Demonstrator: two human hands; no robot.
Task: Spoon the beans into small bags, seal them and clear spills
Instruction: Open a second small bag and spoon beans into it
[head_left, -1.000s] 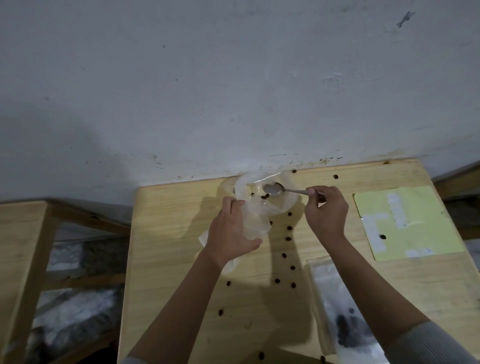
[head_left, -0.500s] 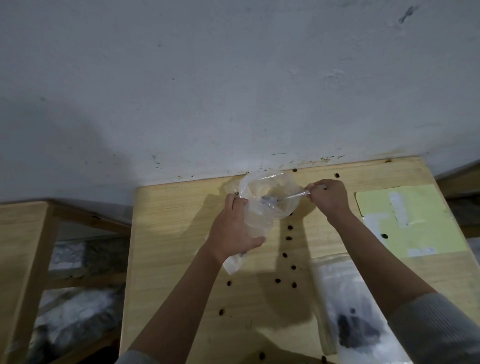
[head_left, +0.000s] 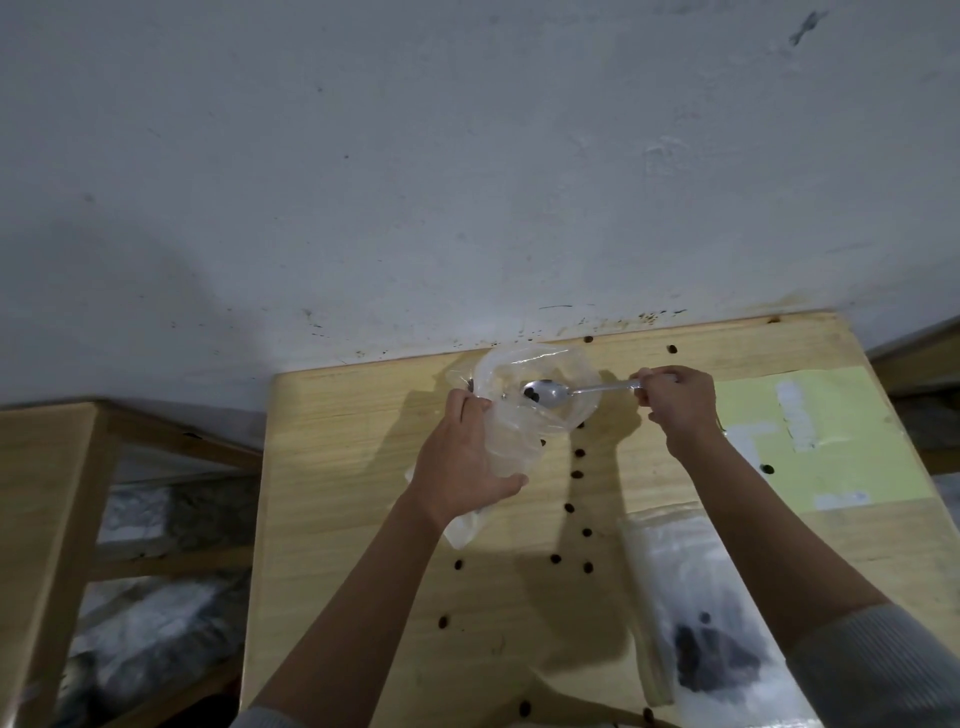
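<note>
Seen from the head camera, a person works at a pale wooden table (head_left: 363, 467) pushed against a scuffed white wall (head_left: 467, 156). The left hand (head_left: 467, 462) is wrapped around the body of a small clear plastic bag (head_left: 524, 410), fingers curled closed on the crumpled film and holding its mouth open and upward above the far edge of the tabletop. The right hand (head_left: 675, 405) pinches the handle of a metal spoon (head_left: 550, 391) between closed fingertips, the bowl lying level inside the bag's mouth with a couple of dark beans in it. Loose beans (head_left: 576, 475) are scattered on the wood between and below the two forearms, a few more near the wall. A larger clear bag (head_left: 691, 613) holding a dark heap of beans lies flat under the right forearm, beside a pale yellow-green sheet (head_left: 831, 447) with white patches.
</note>
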